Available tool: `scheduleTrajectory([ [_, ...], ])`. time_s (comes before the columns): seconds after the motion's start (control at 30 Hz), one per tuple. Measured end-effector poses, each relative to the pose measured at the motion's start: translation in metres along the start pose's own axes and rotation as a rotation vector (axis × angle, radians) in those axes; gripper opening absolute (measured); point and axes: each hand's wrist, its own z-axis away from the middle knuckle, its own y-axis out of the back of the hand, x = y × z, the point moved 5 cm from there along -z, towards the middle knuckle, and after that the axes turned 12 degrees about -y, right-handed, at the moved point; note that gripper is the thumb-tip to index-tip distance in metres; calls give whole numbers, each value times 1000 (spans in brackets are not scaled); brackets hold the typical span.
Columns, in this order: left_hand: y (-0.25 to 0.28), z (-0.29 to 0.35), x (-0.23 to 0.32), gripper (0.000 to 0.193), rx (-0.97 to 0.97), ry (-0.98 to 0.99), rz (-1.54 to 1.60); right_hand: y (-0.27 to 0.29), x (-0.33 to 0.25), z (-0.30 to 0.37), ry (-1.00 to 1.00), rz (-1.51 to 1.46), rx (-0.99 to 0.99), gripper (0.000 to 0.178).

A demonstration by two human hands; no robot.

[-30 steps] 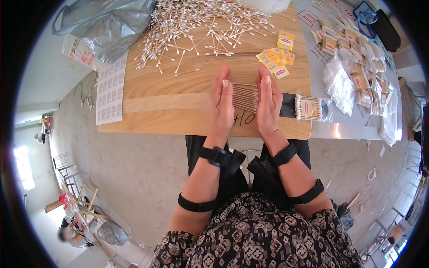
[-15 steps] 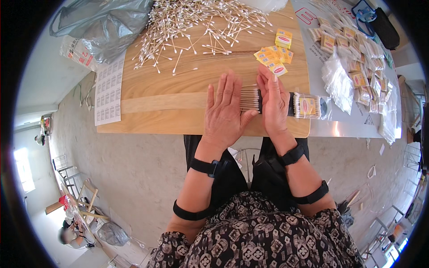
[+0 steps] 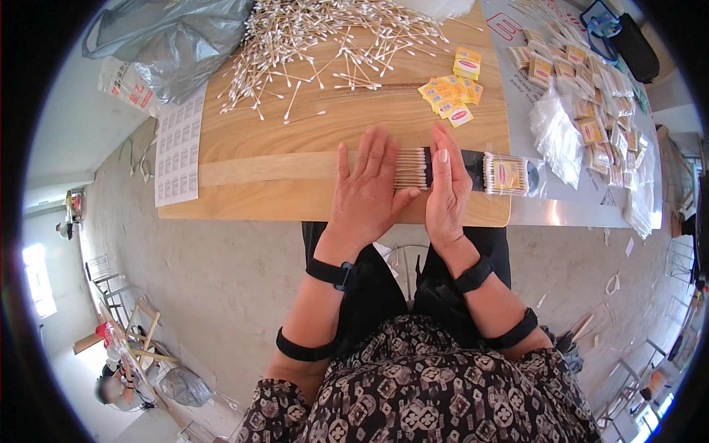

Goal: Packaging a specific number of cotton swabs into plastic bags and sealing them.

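Observation:
My left hand (image 3: 363,190) lies flat, palm down, over one end of a row of cotton swabs (image 3: 410,168) on the table. The other ends stick out past its thumb side, side by side, toward a black strip (image 3: 471,170). My right hand (image 3: 447,193) stands on its edge across the strip, fingers straight and thumb up, close to the swab tips. Beyond the strip's right end is a clear packet of cotton swabs (image 3: 507,176) with a yellow card in it. What lies under my left palm is hidden.
A heap of loose cotton swabs (image 3: 295,44) covers the far table. Yellow cards (image 3: 446,94) lie behind my right hand. Filled packets (image 3: 591,133) and clear empty bags (image 3: 555,136) are piled at right. A printed sheet (image 3: 179,151) and grey plastic bag (image 3: 177,44) are at left.
My right hand has shifted slightly left and turned more onto its edge, uncovering more of the black strip. My left hand has moved a little toward me.

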Motion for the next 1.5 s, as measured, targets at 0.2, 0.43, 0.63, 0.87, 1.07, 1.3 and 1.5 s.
scheduleTrajectory([
  [0.2, 8, -2, 14, 79, 11, -54, 31, 6, 8, -9, -84, -200, 3, 45],
  [0.43, 1, 6, 12, 80, -40, -115, 79, 8, 5, -10, -105, -322, -26, 45],
  [0.63, -1, 5, 0, 71, 147, -79, 277, 5, 5, -6, -116, -264, -32, 46],
  [0.87, -28, -2, -32, 52, 861, 269, 1353, -12, -3, 6, -42, -228, 90, 50],
  [1.07, -18, -6, -19, 50, 853, 285, 1521, -7, 3, -13, -71, -90, 3, 43],
  [1.3, 3, 10, -1, 63, 229, 41, 265, 16, -26, -6, 343, 828, -273, 47],
  [1.5, -4, 14, 8, 71, 41, -6, 76, 14, -11, 0, 563, 1156, -347, 47],
])
